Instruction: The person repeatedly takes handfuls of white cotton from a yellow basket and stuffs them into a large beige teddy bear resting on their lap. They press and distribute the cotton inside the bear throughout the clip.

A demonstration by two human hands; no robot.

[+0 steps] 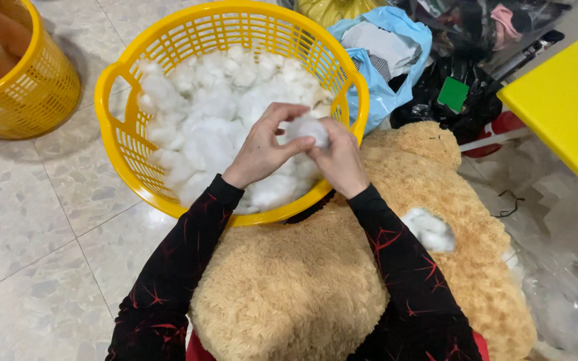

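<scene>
Hands on stuffing over basket

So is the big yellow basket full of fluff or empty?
Mostly full. White stuffing piles up inside the yellow basket, nearly to its rim, and both hands pull at a clump over it.

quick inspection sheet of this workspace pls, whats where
surface: pale speckled tile floor.
job's things: yellow basket full of white stuffing; tan plush toy on the lap, white tuft showing at an opening.
clutter: blue bag, black bags, clear plastic at right.
grippers: left hand and right hand together hold a clump of stuffing over the basket.
cables: thin dark cord on the plastic.
surroundings: second yellow basket top left, yellow tabletop right.
</scene>
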